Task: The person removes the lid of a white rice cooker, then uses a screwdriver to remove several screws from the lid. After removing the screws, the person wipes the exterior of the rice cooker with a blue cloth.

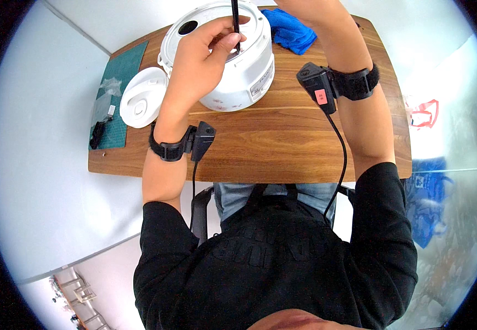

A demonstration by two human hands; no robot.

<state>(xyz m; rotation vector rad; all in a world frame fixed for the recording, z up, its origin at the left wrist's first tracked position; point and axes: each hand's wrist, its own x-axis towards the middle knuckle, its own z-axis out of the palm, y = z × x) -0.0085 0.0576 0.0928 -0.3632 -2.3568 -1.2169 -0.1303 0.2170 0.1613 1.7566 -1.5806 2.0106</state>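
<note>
In the head view, the left hand (200, 58) had its thumb and fingers closed lightly about the lower part of a thin black rod (235, 14), which stood almost upright with its lower end at the top of the white rounded appliance (236, 82) on the wooden table (282, 146). The right hand (304, 8) was cut off by the upper edge near a blue cloth (292, 34), so its grip could not be told. A white oval part (145, 99) lay just beside the appliance, to the left.
</note>
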